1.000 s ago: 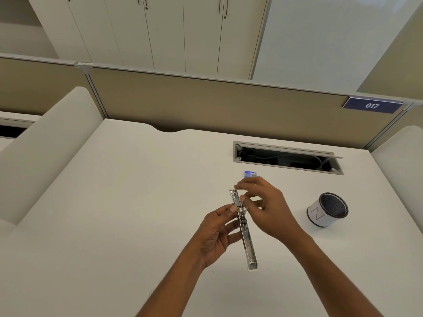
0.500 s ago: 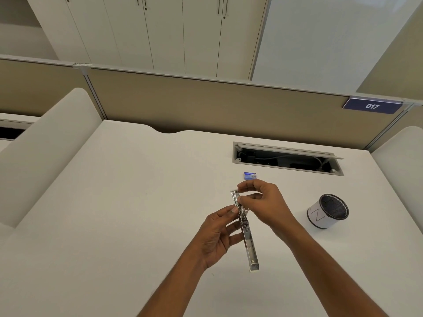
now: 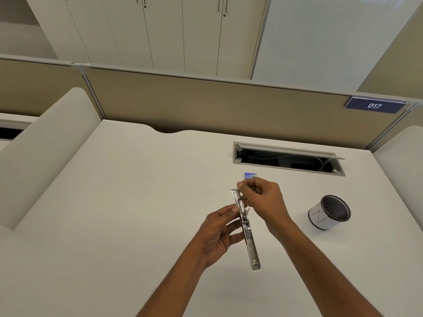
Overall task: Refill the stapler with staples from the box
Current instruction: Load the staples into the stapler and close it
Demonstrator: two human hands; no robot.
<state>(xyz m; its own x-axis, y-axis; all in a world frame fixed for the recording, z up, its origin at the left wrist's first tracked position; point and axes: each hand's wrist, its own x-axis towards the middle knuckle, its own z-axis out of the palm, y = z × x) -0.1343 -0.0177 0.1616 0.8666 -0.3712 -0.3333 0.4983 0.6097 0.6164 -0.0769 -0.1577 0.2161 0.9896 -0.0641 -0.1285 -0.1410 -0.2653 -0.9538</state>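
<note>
A slim silver stapler [image 3: 250, 245], swung fully open into one long strip, is held above the white desk [image 3: 128, 202]. My left hand [image 3: 217, 234] grips it near the hinge from the left. My right hand [image 3: 263, 202] is pinched at the far half of the stapler, at its staple channel; whether a strip of staples sits between the fingertips is too small to tell. The small blue staple box [image 3: 250, 175] lies on the desk just beyond my right hand.
A white cylindrical pen cup with a black mesh inside [image 3: 329, 212] stands to the right. An open cable hatch [image 3: 286, 160] is set into the desk behind the box. Beige partitions enclose the desk on three sides.
My right hand has shifted slightly toward the far end of the stapler, fingertips staying pinched at the channel. My left hand and the stapler stay nearly still.
</note>
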